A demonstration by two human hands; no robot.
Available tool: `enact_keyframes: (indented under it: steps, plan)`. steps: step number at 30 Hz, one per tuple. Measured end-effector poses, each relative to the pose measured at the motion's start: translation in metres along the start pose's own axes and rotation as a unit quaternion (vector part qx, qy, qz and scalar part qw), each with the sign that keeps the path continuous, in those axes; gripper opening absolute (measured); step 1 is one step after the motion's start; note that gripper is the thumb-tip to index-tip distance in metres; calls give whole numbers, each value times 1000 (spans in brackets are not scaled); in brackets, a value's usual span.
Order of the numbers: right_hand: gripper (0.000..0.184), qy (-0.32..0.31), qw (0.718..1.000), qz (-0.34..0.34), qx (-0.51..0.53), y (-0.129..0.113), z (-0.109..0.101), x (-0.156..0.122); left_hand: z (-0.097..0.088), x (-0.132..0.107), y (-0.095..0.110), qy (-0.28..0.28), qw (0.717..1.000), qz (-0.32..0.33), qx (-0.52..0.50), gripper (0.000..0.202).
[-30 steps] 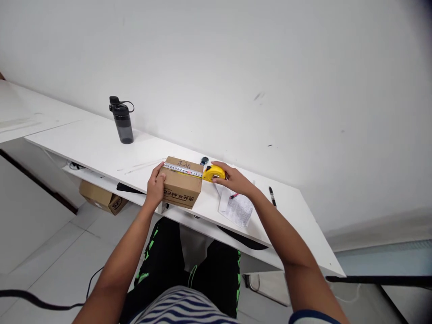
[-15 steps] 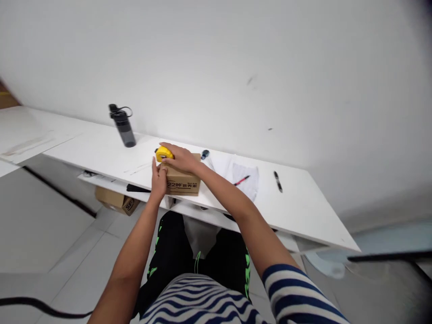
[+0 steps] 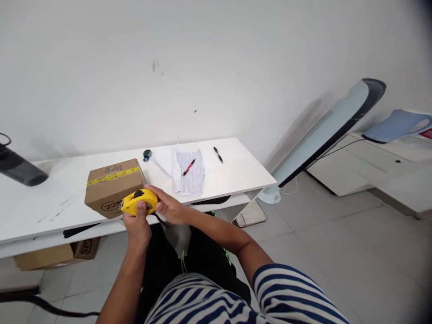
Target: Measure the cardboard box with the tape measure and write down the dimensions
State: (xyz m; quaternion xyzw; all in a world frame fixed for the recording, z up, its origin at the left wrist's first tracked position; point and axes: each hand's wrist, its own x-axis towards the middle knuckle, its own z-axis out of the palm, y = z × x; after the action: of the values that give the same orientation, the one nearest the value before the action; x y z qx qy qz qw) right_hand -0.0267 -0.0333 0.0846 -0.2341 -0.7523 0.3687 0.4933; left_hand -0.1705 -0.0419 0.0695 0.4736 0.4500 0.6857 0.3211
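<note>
A yellow tape measure [image 3: 135, 202] with a black slide is held in front of the desk's near edge. My left hand [image 3: 137, 230] grips it from below, thumb on its side. My right hand [image 3: 173, 209] closes on its right end, the fingertips partly hidden behind the case. Just behind the tape measure, a brown cardboard box [image 3: 111, 189] sealed with yellow tape sits on the white desk [image 3: 232, 171]. The tape measure covers part of the box's printed front. A black strap hangs below the tape measure near my right hand.
Right of the box are a dark watch [image 3: 147, 155], printed papers [image 3: 199, 184] with a red pen [image 3: 189, 167] on them, and a black pen [image 3: 218, 155]. A dark bottle [image 3: 23, 168] stands left. Another carton [image 3: 43, 257] sits beneath the desk. A tall pale-blue panel [image 3: 324, 130] leans at right.
Both hands have come off the box, bringing the tape measure down and toward me. The view has swung right. The box stays on the desk.
</note>
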Motion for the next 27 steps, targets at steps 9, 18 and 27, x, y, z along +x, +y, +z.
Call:
enact_keyframes:
  steps: [9,18,27]
  plan:
    - [39,0,866,265,-425,87,-170,23,106,-1,-8,-456,832,65,310,40]
    - [26,310,859,204,-352,104,-197,-13,171,-8,-61,-481,844,71,224,52]
    - [42,364,905,210,-59,118,-207,-41,184,-13,-68,-533,762,69,361,63]
